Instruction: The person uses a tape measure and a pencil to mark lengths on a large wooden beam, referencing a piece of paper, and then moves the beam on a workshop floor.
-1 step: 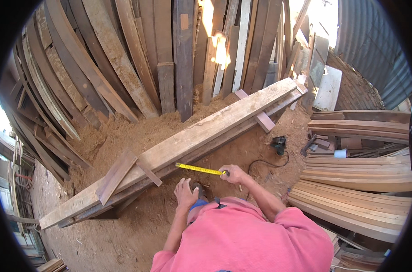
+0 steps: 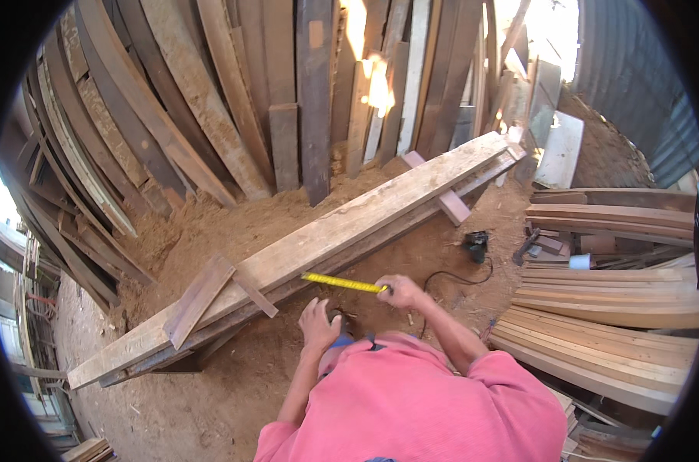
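My right hand (image 2: pixel 401 292) is closed around a tape measure, whose case is mostly hidden by the fingers. Its yellow blade (image 2: pixel 342 283) reaches out to the left, and the tip lies at the near edge of a long thick plank (image 2: pixel 365 205). Empty, with its fingers apart and slightly bent, my left hand (image 2: pixel 319 325) hovers short of the plank, below the blade. A short flat board (image 2: pixel 199 300) lies across the plank's left part, with a narrow wooden strip (image 2: pixel 255 292) beside it. Farther right, a pinkish wood block (image 2: pixel 453 207) sticks out from under the plank.
A dark power tool (image 2: pixel 476 245) with a cord lies on the ground to the right. Stacked boards (image 2: pixel 596 346) fill the right side, with a white cup (image 2: pixel 579 262) among them. Many tall boards (image 2: pixel 284 146) lean at the back above sawdust (image 2: pixel 211 231).
Both hands and the tape blade have shifted very slightly away from me. The view has moved a little; the plank and boards stay in place.
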Available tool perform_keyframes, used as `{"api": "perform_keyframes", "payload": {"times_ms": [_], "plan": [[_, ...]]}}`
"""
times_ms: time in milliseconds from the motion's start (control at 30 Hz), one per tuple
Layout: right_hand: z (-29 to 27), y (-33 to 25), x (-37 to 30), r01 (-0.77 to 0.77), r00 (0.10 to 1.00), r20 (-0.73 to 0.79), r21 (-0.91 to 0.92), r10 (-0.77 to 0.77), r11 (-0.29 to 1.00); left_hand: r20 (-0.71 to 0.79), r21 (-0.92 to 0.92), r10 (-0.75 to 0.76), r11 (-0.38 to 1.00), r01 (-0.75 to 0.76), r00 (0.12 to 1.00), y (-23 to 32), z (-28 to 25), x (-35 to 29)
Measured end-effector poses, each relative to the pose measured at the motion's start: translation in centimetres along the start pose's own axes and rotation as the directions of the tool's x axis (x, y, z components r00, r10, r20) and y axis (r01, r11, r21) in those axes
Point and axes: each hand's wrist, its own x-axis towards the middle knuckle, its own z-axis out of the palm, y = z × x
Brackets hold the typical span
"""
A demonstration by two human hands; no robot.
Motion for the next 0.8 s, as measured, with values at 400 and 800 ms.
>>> {"api": "perform_keyframes", "payload": {"times_ms": [400,800], "plan": [[-9.5,1.8,14.6,-0.149,0.984,0.046,-0.312,0.172,0.938,0.165,0.109,0.175,0.975,-0.194,0.971,2.1,2.2,14.8],[-10.8,4.9,27.4,0.227,0.892,0.445,-0.302,-0.074,0.926,-0.045,0.275,-0.216,0.936,0.220,0.975,6.8,7.0,24.1]]}}
